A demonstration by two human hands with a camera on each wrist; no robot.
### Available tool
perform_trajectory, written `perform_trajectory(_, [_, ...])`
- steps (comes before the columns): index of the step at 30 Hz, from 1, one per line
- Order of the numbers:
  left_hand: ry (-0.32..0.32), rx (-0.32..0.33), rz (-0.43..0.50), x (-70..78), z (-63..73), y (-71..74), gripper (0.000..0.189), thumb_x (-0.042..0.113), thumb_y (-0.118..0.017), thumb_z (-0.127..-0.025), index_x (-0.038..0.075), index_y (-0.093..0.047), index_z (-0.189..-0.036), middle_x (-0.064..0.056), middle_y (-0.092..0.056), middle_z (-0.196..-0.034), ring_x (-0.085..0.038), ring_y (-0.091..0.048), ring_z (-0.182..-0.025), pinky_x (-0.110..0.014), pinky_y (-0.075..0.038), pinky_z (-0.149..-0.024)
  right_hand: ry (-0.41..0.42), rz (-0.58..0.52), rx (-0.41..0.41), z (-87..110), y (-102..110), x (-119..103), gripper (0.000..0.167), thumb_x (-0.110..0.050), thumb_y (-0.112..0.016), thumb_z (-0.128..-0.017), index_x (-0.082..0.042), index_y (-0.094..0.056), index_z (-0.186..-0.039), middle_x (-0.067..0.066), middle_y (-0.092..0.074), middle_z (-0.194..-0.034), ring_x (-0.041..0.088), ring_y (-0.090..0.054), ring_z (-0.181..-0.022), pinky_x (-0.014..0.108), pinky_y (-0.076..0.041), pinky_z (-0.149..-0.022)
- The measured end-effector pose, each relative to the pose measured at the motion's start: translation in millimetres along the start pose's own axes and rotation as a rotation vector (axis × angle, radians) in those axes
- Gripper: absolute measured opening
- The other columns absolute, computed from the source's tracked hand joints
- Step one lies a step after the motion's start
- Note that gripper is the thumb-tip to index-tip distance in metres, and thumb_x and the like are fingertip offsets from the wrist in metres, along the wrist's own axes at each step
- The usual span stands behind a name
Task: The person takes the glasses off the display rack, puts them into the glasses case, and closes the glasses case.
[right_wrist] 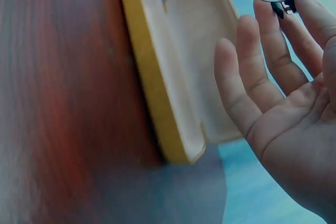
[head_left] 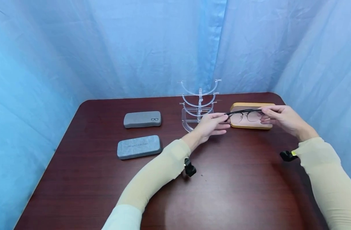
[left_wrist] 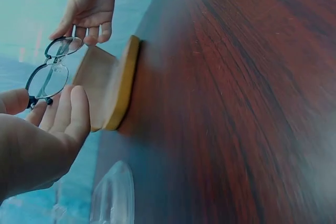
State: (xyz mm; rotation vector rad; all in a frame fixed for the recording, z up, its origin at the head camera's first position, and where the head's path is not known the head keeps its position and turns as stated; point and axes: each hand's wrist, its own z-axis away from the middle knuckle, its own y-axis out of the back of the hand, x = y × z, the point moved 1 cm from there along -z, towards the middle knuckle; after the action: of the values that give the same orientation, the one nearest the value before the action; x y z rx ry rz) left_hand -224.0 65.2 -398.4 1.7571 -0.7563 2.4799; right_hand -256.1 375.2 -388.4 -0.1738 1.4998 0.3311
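Note:
A pair of dark-rimmed eyeglasses (head_left: 242, 112) is held up between both hands, above the table. My left hand (head_left: 209, 127) pinches one end of the frame between thumb and fingers. At the opposite end, my right hand (head_left: 286, 120) pinches the other corner. In the left wrist view the glasses (left_wrist: 48, 80) show round clear lenses, with the temples folded behind. Just behind them lies an open yellow glasses case (head_left: 251, 127), partly covered by the glasses in the head view. The right wrist view shows the case's pale lining (right_wrist: 202, 56) and raised lid.
A clear tiered display stand (head_left: 200, 99) stands right behind my left hand, its arms bare. Two closed grey glasses cases, an upper one (head_left: 142, 119) and a lower one (head_left: 139, 147), lie to the left. Blue curtains (head_left: 152, 48) hang around the dark wooden table (head_left: 221, 198).

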Motion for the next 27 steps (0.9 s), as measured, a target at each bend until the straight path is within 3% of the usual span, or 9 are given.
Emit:
perform_trajectory(3, [0.008, 0.064, -0.025, -9.5, -12.3, -9.0, 0.032, 0.021, -0.068, -0.100, 0.007, -0.068, -0.129, -0.013, -0.071, -0.120, -0.031, -0.070, -0.108, -0.034, -0.061, -0.078, -0.033, 0.089, 0.068, 0.8, 9.6, 10.3, 0.020, -0.015, -0.060, -0.104, -0.016, -0.077, -0.115, -0.001, -0.075, -0.102, 0.012, -0.071, -0.090, 0.027, -0.060, -0.075])
perform_trajectory(7, [0.026, 0.141, -0.065, -19.5, -22.9, -18.0, 0.028, 0.022, -0.070, -0.099, 0.010, -0.071, -0.123, -0.001, -0.070, -0.102, -0.024, -0.068, -0.088, -0.023, -0.057, -0.060, -0.071, 0.217, 0.144, 3.0, 16.7, 24.3, 0.021, -0.028, -0.064, -0.102, -0.022, -0.076, -0.117, -0.007, -0.075, -0.097, 0.009, -0.068, -0.087, 0.025, -0.057, -0.071])
perform_trajectory(11, [0.039, 0.171, -0.094, -22.3, -31.0, -22.6, 0.023, 0.021, -0.070, -0.098, 0.011, -0.073, -0.118, 0.003, -0.068, -0.095, -0.015, -0.063, -0.071, -0.020, -0.052, -0.052, -0.093, 0.275, 0.196, 4.9, 20.2, 33.0, 0.020, -0.036, -0.066, -0.100, -0.028, -0.077, -0.113, -0.010, -0.071, -0.092, 0.010, -0.064, -0.085, 0.022, -0.056, -0.072])
perform_trajectory(16, [0.030, 0.201, -0.139, -21.5, -41.7, -22.6, 0.018, 0.019, -0.071, -0.097, 0.011, -0.075, -0.112, -0.002, -0.071, -0.090, -0.017, -0.064, -0.067, -0.018, -0.050, -0.048, -0.122, 0.208, 0.228, 3.3, 21.8, 39.8, 0.016, -0.040, -0.068, -0.097, -0.033, -0.078, -0.107, -0.012, -0.070, -0.091, 0.007, -0.061, -0.085, 0.021, -0.056, -0.073])
perform_trajectory(21, [0.020, 0.206, -0.175, -24.0, -49.8, -22.8, 0.020, 0.020, -0.071, -0.097, 0.013, -0.076, -0.115, -0.013, -0.073, -0.095, -0.028, -0.070, -0.080, -0.020, -0.052, -0.052, -0.124, 0.144, 0.252, 0.5, 25.6, 49.1, 0.014, -0.038, -0.069, -0.097, -0.033, -0.079, -0.106, -0.013, -0.071, -0.089, 0.005, -0.061, -0.082, 0.020, -0.055, -0.070])
perform_trajectory(27, [0.001, 0.208, -0.210, -29.3, -56.7, -28.9, 0.017, 0.021, -0.071, -0.098, 0.013, -0.077, -0.112, -0.008, -0.075, -0.095, -0.030, -0.073, -0.088, -0.029, -0.060, -0.065, -0.135, 0.070, 0.266, -3.5, 34.9, 58.8, 0.011, -0.033, -0.071, -0.096, -0.030, -0.081, -0.102, -0.011, -0.072, -0.087, 0.004, -0.062, -0.078, 0.018, -0.056, -0.069])
